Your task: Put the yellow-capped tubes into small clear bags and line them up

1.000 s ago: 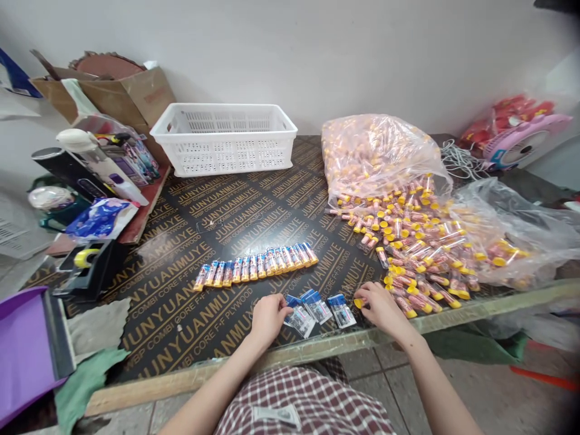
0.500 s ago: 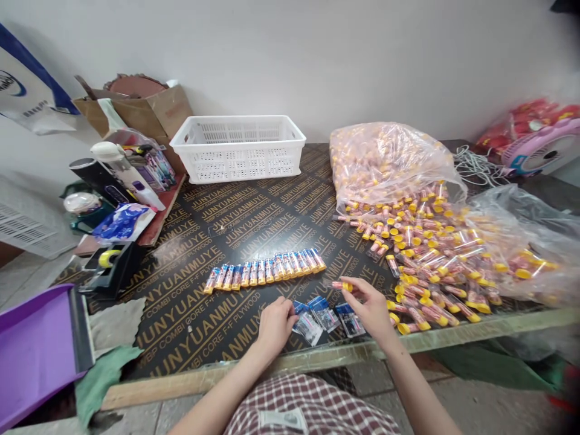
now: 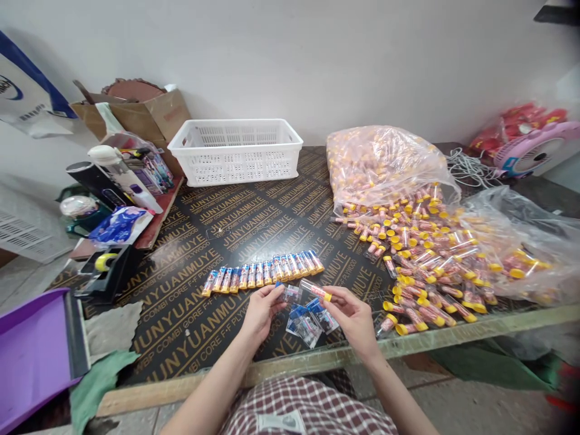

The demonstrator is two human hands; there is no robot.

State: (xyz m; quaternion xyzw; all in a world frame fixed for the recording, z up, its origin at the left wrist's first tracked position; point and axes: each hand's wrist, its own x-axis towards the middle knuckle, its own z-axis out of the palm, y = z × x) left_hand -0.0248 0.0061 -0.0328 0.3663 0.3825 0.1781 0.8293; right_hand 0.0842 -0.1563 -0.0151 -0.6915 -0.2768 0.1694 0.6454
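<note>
Right grip (image 3: 351, 311) clamped on the yellow-capped end of a clear tube (image 3: 315, 289); left grip (image 3: 260, 308) pinching a blue-and-clear packet (image 3: 291, 293). Tube and packet are in front of me, just above the table (image 3: 181, 290), close together. Tube doesn't look wrapped yet, so I'd call this piece begun, not done. Below, between my hands: a few more flat packets (image 3: 308, 326), unused by the look of it. Beyond: a row of blue-and-yellow tubes (image 3: 265, 272), presumably the done ones. Right: big heap of loose tubes (image 3: 421, 254), spilling from a clear bag (image 3: 385, 157), so most seems left. Packets overlap, can't count them; my fingers cover part of the held one. Crate (image 3: 235, 163) at the back: its floor is hidden.
</note>
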